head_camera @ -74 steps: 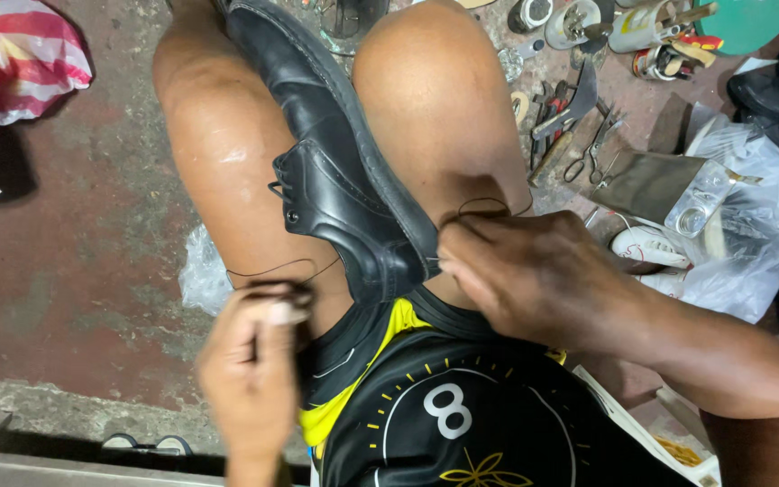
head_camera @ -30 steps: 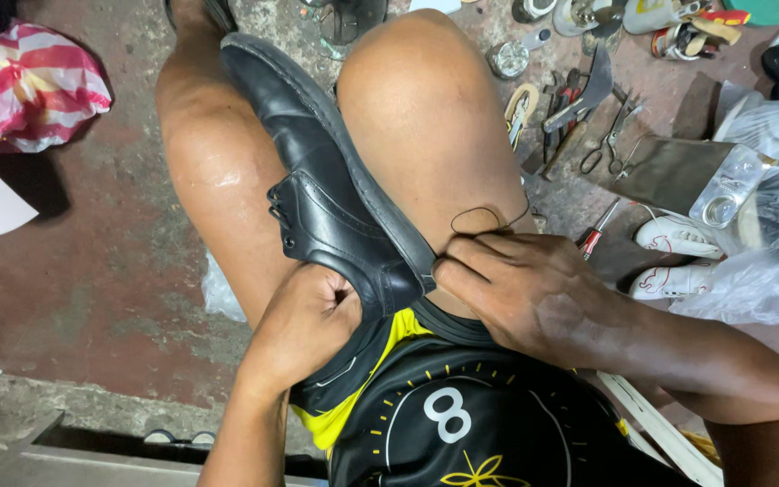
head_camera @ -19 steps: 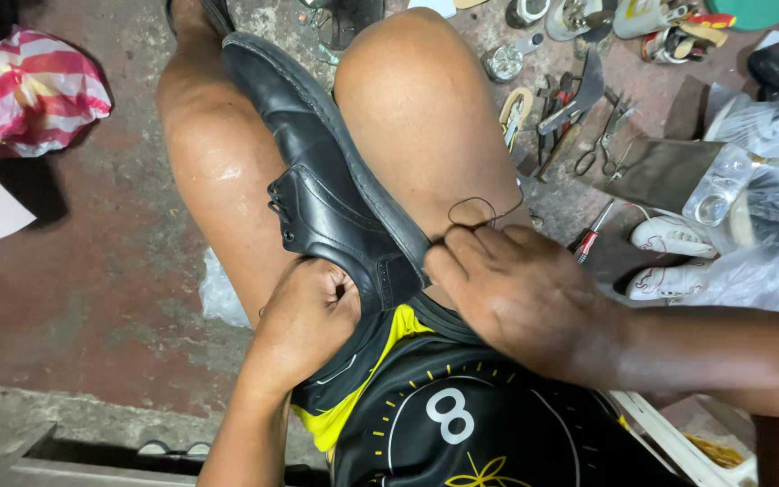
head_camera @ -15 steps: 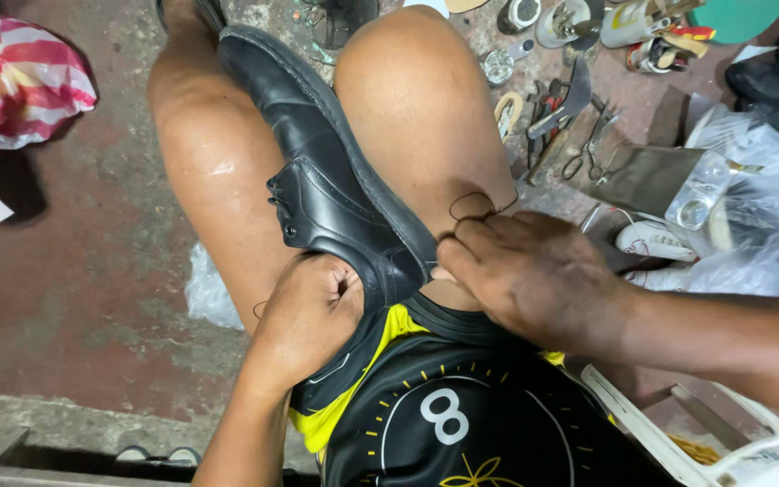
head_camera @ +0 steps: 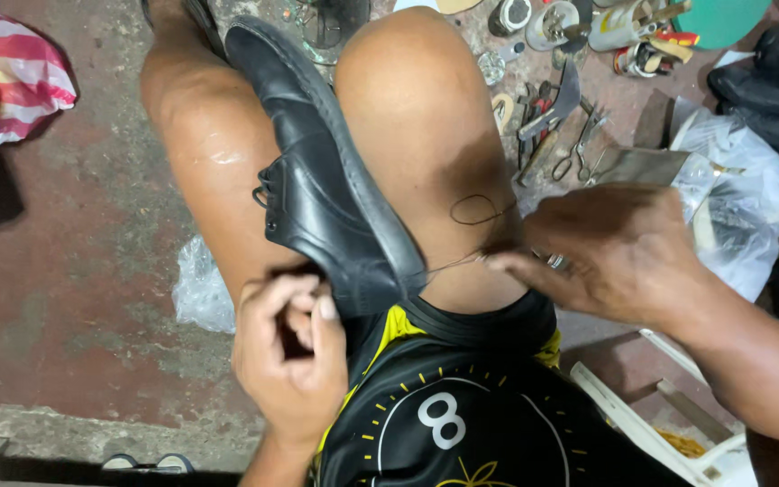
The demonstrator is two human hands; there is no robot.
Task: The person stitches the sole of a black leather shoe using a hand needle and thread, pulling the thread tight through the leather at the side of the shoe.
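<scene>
Mid-stitch: shoe sole sewing

Now black shoe is wedged between the knees. L hand, grip clenched at heel edge, tool hidden. R hand pinches thread taut beside the sole. Next likely needs an even pull w/o snapping.

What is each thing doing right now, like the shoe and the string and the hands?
Black shoe: wedged between the knees, laces tied.
Thread: pulled taut from the shoe's edge, looped on the thigh.
Left hand: closed at the shoe's heel.
Right hand: pinching the thread.
Scissors: lying on the floor.
</scene>
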